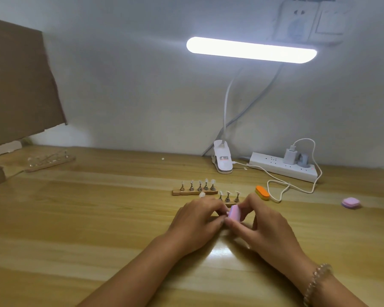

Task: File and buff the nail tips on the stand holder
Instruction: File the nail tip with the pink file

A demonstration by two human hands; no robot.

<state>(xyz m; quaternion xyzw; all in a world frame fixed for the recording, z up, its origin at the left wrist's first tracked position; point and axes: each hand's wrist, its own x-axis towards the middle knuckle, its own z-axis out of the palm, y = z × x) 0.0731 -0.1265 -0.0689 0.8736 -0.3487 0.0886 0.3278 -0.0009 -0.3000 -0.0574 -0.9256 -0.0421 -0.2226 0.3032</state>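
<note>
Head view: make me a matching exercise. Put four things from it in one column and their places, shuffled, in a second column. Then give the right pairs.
Things
1. orange block
2. pink block
3. pink pad
4. power strip

Places
A. at the back edge of the table, with a white charger plugged in
B. pinched in the right hand
C. lying alone at the table's far right
D. on the table just right of the near stand holder

Pairs: 1-D, 2-B, 3-C, 4-A
</note>
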